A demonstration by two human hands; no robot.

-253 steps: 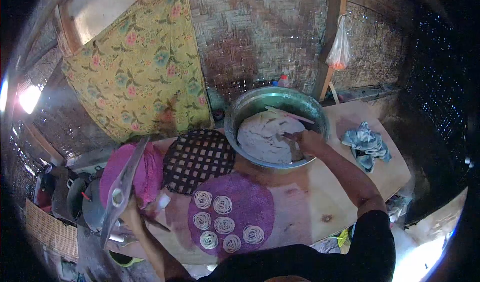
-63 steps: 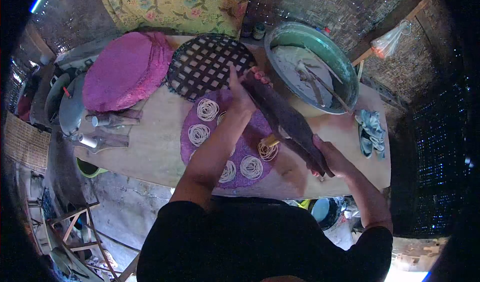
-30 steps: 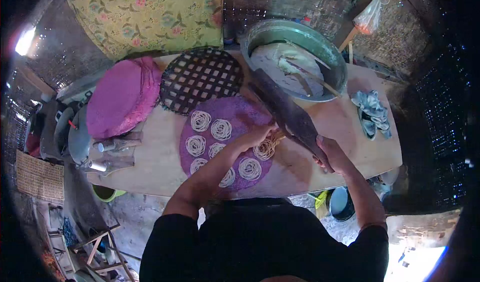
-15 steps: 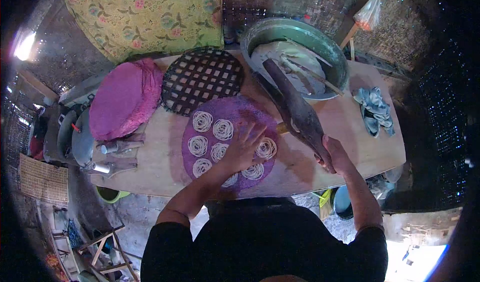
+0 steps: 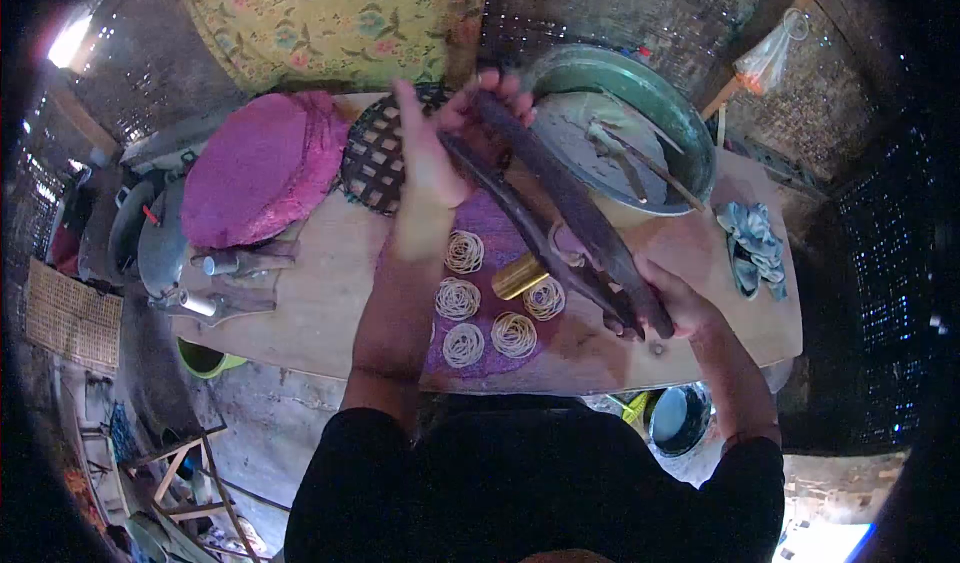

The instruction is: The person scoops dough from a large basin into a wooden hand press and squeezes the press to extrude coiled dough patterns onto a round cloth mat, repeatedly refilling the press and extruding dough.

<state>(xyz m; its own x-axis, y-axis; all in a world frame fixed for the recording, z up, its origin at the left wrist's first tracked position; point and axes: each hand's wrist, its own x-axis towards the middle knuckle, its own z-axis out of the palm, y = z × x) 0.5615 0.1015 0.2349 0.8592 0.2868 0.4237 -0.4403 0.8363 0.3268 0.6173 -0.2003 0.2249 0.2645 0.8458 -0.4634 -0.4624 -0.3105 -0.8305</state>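
Observation:
A dark wooden hand press (image 5: 590,203) with two long arms and a brass cylinder (image 5: 520,276) hangs over the table, tilted. My right hand (image 5: 685,303) is closed round its near end. At the far end, my left hand (image 5: 450,148), partly blurred, has its fingers curled over the arms and its thumb sticking out. Beneath the press lies a round purple mesh sheet (image 5: 490,223) bearing several coiled nests of pale strands (image 5: 463,300). My left forearm hides part of the sheet.
A large green basin (image 5: 700,168) holds pale dough or flour and sticks. Pink round sheets (image 5: 255,173) are stacked on the left by a black lattice tray (image 5: 372,168). Two bottle-like tools (image 5: 235,263) lie at the table's left, a bluish cloth (image 5: 752,243) at its right.
My left hand has left the purple sheet and moved up to the press's far end. The press has turned, showing its arms apart and the brass cylinder. The whole view has shifted slightly.

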